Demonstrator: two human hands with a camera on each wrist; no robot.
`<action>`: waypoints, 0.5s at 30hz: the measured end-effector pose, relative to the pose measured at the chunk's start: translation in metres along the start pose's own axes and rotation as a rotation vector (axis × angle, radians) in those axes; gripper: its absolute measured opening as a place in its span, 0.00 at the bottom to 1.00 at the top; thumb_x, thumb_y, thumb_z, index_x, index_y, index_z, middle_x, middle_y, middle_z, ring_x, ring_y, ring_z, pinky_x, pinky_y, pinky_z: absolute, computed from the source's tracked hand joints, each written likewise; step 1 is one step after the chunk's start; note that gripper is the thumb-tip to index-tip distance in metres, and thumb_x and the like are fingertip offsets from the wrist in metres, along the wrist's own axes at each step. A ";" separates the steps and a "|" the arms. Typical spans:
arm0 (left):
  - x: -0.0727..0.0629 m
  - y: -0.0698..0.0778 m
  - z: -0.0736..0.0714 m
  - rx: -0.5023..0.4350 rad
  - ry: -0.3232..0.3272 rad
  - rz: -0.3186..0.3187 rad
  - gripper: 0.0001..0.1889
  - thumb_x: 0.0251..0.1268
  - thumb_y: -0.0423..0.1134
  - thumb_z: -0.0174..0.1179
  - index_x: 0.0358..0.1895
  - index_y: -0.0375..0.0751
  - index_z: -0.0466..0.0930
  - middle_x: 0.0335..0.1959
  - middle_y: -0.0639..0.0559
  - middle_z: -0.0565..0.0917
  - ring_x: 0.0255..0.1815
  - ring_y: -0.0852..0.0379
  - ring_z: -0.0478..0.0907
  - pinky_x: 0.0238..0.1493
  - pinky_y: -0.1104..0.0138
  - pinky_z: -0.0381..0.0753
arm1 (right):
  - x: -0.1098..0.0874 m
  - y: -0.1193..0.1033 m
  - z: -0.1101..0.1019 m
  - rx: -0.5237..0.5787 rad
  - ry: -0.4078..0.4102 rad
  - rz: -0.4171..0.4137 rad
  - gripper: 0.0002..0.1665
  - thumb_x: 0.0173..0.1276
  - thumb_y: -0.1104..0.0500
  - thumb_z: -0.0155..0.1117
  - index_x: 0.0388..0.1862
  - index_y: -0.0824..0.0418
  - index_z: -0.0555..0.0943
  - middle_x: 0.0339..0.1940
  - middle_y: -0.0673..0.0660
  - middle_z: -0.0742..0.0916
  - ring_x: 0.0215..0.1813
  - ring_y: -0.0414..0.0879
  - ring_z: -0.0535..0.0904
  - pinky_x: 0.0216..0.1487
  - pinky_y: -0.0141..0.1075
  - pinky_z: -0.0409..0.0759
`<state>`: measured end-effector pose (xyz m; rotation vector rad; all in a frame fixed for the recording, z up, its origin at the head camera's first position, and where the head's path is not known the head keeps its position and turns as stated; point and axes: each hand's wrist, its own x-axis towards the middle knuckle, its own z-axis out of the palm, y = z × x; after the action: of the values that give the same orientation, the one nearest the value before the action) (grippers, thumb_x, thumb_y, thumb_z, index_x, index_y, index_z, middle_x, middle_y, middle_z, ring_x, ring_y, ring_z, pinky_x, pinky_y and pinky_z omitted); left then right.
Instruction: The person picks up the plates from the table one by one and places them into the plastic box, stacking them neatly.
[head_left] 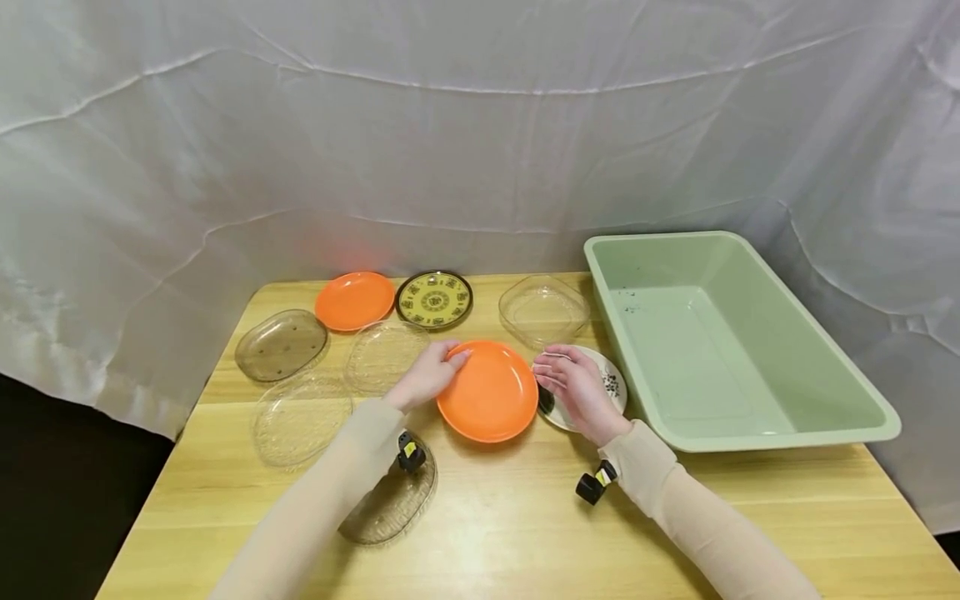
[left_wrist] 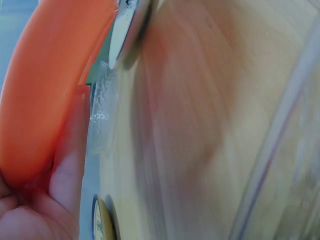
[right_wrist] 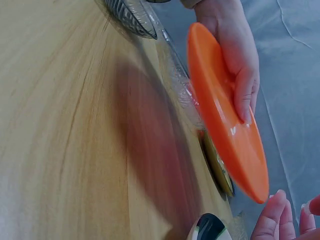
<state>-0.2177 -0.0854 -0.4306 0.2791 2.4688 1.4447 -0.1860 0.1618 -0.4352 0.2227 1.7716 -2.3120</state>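
An orange plate (head_left: 487, 392) is held up off the table by my left hand (head_left: 429, 375), which grips its left edge with the thumb on top. In the right wrist view the raised orange plate (right_wrist: 225, 115) casts a shadow on the wood. Near the plate's right edge is my right hand (head_left: 577, 387), its fingers loosely bent and holding nothing. Under that hand lies a white plate (head_left: 613, 382) with a dark pattern, partly covered by it. A brownish clear dish (head_left: 393, 504) sits beneath my left forearm.
A large green basin (head_left: 712, 358) stands at the right. Along the back are another orange plate (head_left: 355, 301), a yellow patterned plate (head_left: 435, 300) and a clear square dish (head_left: 545, 308). Clear plates (head_left: 302, 419) and a brownish oval dish (head_left: 282, 346) lie at the left.
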 end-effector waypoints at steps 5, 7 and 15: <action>-0.002 0.002 0.000 -0.035 0.025 -0.014 0.16 0.79 0.40 0.50 0.58 0.37 0.81 0.41 0.43 0.85 0.37 0.59 0.78 0.44 0.70 0.80 | 0.004 0.000 0.003 0.016 0.028 -0.019 0.20 0.77 0.67 0.41 0.65 0.72 0.64 0.43 0.50 0.84 0.48 0.42 0.82 0.53 0.28 0.84; -0.003 0.003 0.000 -0.057 0.039 -0.023 0.16 0.80 0.39 0.49 0.59 0.37 0.80 0.42 0.43 0.85 0.38 0.59 0.78 0.44 0.71 0.80 | 0.005 -0.001 0.004 0.025 0.039 -0.019 0.19 0.77 0.67 0.41 0.64 0.71 0.64 0.41 0.48 0.83 0.46 0.41 0.82 0.52 0.28 0.84; -0.006 0.012 -0.001 -0.154 0.108 -0.064 0.17 0.81 0.37 0.44 0.62 0.34 0.76 0.39 0.43 0.81 0.29 0.61 0.76 0.31 0.72 0.80 | 0.005 -0.003 0.007 0.078 0.026 0.027 0.18 0.78 0.65 0.42 0.63 0.67 0.66 0.39 0.47 0.84 0.39 0.36 0.83 0.46 0.27 0.84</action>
<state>-0.2123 -0.0820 -0.4194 0.0920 2.4068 1.6521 -0.1917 0.1549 -0.4318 0.2892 1.6818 -2.3723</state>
